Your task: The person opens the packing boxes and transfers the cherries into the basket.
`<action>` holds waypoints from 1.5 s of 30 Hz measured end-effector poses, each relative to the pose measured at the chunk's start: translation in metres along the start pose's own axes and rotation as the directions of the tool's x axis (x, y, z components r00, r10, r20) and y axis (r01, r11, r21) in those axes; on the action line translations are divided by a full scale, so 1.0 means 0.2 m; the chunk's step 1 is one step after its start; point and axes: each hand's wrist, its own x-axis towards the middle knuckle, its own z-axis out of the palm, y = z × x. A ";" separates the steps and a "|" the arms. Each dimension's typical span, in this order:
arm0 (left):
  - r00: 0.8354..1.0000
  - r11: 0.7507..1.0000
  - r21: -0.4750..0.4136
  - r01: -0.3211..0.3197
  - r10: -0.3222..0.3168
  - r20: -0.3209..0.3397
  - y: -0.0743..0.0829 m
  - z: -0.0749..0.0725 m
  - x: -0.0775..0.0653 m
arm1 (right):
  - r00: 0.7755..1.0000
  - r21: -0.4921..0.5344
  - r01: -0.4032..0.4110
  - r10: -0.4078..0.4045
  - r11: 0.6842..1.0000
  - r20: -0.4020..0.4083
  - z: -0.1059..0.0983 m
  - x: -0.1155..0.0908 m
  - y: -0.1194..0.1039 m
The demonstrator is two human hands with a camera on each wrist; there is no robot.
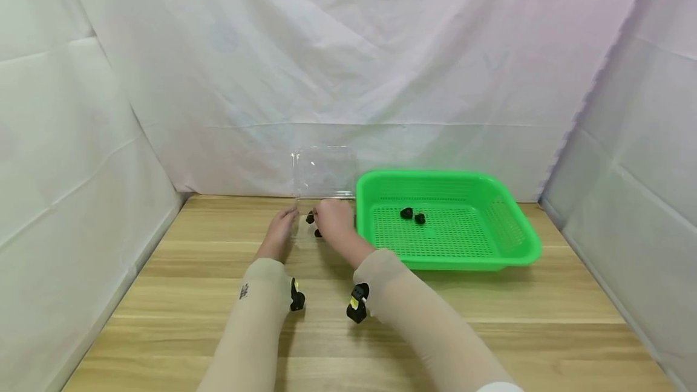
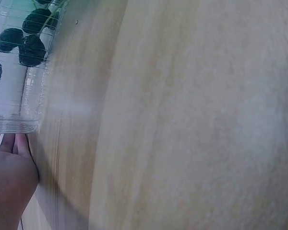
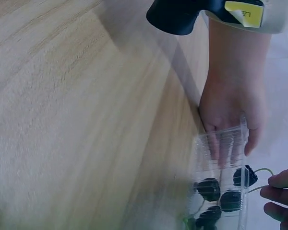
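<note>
A clear plastic clamshell box, its transparent lid raised, holds several dark, roundish fruits with thin green stems. At the box's left side is my left hand, its fairly straight fingers touching the outer wall and its thumb near the rim; the left wrist view catches only part of this hand. My right hand is over the box. In the right wrist view, that hand's fingertips pinch the green stem of one dark fruit at the box's rim.
A green plastic basket with slotted walls stands right of the box, with two dark fruits on its floor. White cloth hangs behind and at both sides of the wooden table.
</note>
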 end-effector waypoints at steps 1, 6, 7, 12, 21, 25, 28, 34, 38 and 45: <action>1.000 1.000 0.016 -0.001 0.001 0.000 0.00 0.00 0.00 | 1.000 0.010 0.000 0.000 1.000 -0.001 0.00 0.00 0.01; 1.000 1.000 0.004 -0.006 0.006 -0.002 0.00 -0.01 0.01 | 1.000 0.103 -0.022 0.020 0.994 0.023 -0.03 0.01 0.04; 1.000 1.000 -0.003 -0.006 0.006 -0.001 0.00 -0.01 0.01 | 0.999 0.128 -0.030 0.026 0.991 0.031 -0.05 0.01 0.05; 1.000 1.000 0.007 -0.022 0.022 -0.003 0.01 0.00 0.00 | 0.995 0.216 -0.086 0.073 0.973 0.070 -0.11 -0.02 0.10; 1.000 1.000 -0.021 -0.014 0.014 0.001 0.01 0.01 -0.01 | 0.994 0.317 -0.101 0.086 0.943 0.062 -0.20 -0.06 0.18; 1.000 0.999 -0.042 -0.015 0.015 0.007 0.00 0.00 -0.01 | 0.996 0.351 -0.091 0.081 0.932 0.040 -0.24 -0.07 0.21; 1.000 0.999 -0.028 -0.016 0.016 0.005 0.00 -0.01 0.00 | 0.996 0.372 -0.086 0.088 0.924 0.011 -0.27 -0.09 0.24; 1.000 1.000 -0.011 -0.016 0.016 -0.006 0.00 0.00 -0.01 | 0.986 0.430 -0.160 0.169 0.888 0.019 -0.34 -0.11 0.33; 1.000 1.000 0.002 -0.024 0.024 -0.008 0.00 0.00 -0.01 | 0.976 0.492 -0.205 0.215 0.846 0.038 -0.37 -0.13 0.39; 1.000 0.999 0.030 -0.021 0.021 -0.007 0.00 0.00 -0.01 | 0.965 0.533 -0.243 0.257 0.810 0.049 -0.39 -0.18 0.51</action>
